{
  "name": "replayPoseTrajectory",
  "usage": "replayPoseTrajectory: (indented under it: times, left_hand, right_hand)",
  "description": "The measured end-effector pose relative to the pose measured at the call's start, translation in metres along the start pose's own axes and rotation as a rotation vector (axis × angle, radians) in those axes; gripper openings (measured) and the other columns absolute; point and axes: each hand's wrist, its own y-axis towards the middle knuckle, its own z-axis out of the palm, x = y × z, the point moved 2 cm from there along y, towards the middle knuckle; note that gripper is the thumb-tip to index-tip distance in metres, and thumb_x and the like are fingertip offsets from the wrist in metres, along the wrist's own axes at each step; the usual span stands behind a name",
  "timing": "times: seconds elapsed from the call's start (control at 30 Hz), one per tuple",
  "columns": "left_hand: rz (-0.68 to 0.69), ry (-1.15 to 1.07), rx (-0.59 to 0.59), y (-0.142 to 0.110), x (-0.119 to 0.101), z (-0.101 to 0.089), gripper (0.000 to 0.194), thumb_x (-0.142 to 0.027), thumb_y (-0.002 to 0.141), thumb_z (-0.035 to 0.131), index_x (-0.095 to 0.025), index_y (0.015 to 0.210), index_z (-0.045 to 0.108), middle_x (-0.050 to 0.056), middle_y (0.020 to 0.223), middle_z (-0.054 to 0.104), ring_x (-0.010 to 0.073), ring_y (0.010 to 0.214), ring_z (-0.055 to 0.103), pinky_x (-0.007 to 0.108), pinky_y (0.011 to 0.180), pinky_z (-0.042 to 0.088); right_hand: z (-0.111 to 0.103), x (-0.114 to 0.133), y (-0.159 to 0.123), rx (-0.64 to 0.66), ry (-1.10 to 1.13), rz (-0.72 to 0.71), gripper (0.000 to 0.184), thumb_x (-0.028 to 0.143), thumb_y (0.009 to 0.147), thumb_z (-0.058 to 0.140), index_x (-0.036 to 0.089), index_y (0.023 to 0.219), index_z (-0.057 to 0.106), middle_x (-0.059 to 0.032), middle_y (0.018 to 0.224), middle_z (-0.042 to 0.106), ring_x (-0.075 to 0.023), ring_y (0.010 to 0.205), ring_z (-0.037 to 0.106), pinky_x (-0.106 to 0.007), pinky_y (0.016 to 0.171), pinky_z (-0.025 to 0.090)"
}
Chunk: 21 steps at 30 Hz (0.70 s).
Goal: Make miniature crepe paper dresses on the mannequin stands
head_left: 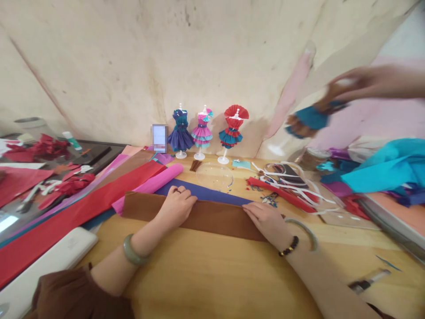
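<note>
A folded brown crepe paper strip (212,218) lies across the wooden table (206,274). My left hand (175,206) rests on its left part, fingers curled down onto the upper edge. My right hand (265,218) lies flat on the strip's right end, fingers stretched toward the left. Behind the brown strip lies a blue paper strip (206,193), touching it. Both wrists wear bangles.
Three small dress mannequins (203,131) stand at the wall. Pink (149,185) and red paper rolls (66,217) lie at the left, and white strips and scraps (292,181) at the right. Another person's hand (345,91) holds a blue-and-brown paper dress (307,119) at upper right. Teal paper (381,170) is piled right.
</note>
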Motion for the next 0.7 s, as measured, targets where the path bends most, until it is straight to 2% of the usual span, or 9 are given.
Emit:
replayPoseTrajectory:
  times: [0.1, 0.23, 0.33, 0.4, 0.47, 0.57, 0.7]
  left_hand:
    - [-0.007, 0.046, -0.121, 0.002, -0.001, -0.020, 0.030, -0.012, 0.090, 0.038, -0.019, 0.092, 0.068, 0.007, 0.074, 0.056, 0.0223, 0.082, 0.049, 0.042, 0.081, 0.032]
    - [-0.046, 0.140, -0.180, 0.001, 0.014, -0.032, 0.036, -0.009, 0.092, 0.033, -0.019, 0.098, 0.067, 0.006, 0.078, 0.055, 0.0200, 0.079, 0.051, 0.048, 0.093, 0.029]
    - [-0.153, 0.200, -0.169, -0.003, 0.037, -0.023, 0.035, -0.005, 0.089, 0.035, -0.018, 0.095, 0.067, 0.007, 0.086, 0.057, 0.0216, 0.085, 0.055, 0.055, 0.104, 0.021]
    - [-0.204, 0.203, -0.144, -0.006, 0.048, -0.011, 0.032, -0.004, 0.086, 0.039, -0.018, 0.088, 0.068, 0.011, 0.092, 0.058, 0.0302, 0.108, 0.051, 0.061, 0.105, 0.016]
    - [-0.214, 0.151, -0.122, -0.006, 0.051, 0.000, 0.029, -0.008, 0.086, 0.043, -0.018, 0.095, 0.069, 0.015, 0.107, 0.058, 0.0349, 0.122, 0.042, 0.061, 0.104, 0.021]
    - [-0.178, 0.050, -0.059, -0.005, 0.040, 0.012, 0.026, -0.017, 0.089, 0.048, -0.018, 0.105, 0.068, 0.016, 0.120, 0.057, 0.0325, 0.118, 0.045, 0.050, 0.096, 0.037]
    - [-0.111, -0.034, 0.085, -0.004, 0.021, 0.022, 0.025, -0.024, 0.091, 0.050, -0.017, 0.110, 0.066, 0.012, 0.111, 0.062, 0.0252, 0.101, 0.052, 0.038, 0.084, 0.043]
  right_hand:
    - [-0.001, 0.002, 0.000, -0.026, 0.006, 0.023, 0.031, 0.027, 0.097, 0.040, 0.019, 0.096, 0.071, -0.0087, 0.093, 0.074, -0.0215, 0.083, 0.069, -0.037, 0.077, 0.054]
    - [0.002, 0.003, 0.000, -0.038, 0.009, 0.052, 0.030, 0.028, 0.097, 0.040, 0.019, 0.102, 0.069, -0.0092, 0.097, 0.073, -0.0216, 0.086, 0.068, -0.037, 0.081, 0.053]
    - [0.006, 0.000, 0.000, -0.024, -0.028, 0.084, 0.030, 0.029, 0.096, 0.041, 0.020, 0.106, 0.068, -0.0107, 0.100, 0.073, -0.0241, 0.089, 0.068, -0.041, 0.082, 0.052]
    - [0.009, -0.003, -0.001, -0.010, -0.039, 0.104, 0.031, 0.029, 0.096, 0.040, 0.020, 0.104, 0.068, -0.0109, 0.098, 0.073, -0.0251, 0.088, 0.068, -0.042, 0.080, 0.052]
    - [0.011, -0.006, -0.001, 0.004, -0.032, 0.115, 0.031, 0.027, 0.096, 0.040, 0.019, 0.101, 0.069, -0.0107, 0.096, 0.074, -0.0249, 0.086, 0.068, -0.043, 0.080, 0.052]
    - [0.013, -0.009, -0.002, 0.030, -0.016, 0.116, 0.030, 0.026, 0.095, 0.041, 0.020, 0.096, 0.070, -0.0095, 0.093, 0.074, -0.0231, 0.083, 0.068, -0.041, 0.080, 0.050]
    - [0.012, -0.008, -0.002, 0.050, -0.067, 0.094, 0.031, 0.025, 0.096, 0.041, 0.020, 0.093, 0.071, -0.0089, 0.093, 0.074, -0.0225, 0.082, 0.067, -0.040, 0.080, 0.047]
